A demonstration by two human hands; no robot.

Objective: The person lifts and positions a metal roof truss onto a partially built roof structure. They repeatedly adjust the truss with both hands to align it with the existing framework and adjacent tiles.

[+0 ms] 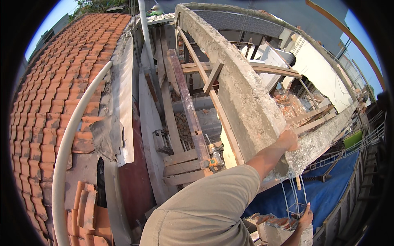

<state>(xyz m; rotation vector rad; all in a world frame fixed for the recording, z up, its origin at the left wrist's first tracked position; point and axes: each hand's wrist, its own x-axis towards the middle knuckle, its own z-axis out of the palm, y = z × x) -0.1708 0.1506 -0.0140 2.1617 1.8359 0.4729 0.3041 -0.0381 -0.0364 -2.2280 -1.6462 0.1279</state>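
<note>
My left hand [288, 139], at the end of my outstretched arm, rests on the corner of a rough concrete beam [250, 90], with its fingers partly apart. Below it, my right hand [304, 216] is closed around a thin steel reinforcing bar [304, 190]. Several such bars run between the beam's broken underside and a chipped brick and concrete stub [283, 233]. A short wooden stick [298, 183] shows among the bars. To the left of my arm, an orange and grey power drill [214, 160] with its bit pointing upward leans beside wooden planks.
Orange roof tiles [69, 82] slope away at left, beside a bent pale pipe [76, 135]. Planks and a reddish timber [186, 106] span a deep opening with rubble underneath. A blue tarp [328, 188] hangs at lower right. Broken walls [320, 69] stand at far right.
</note>
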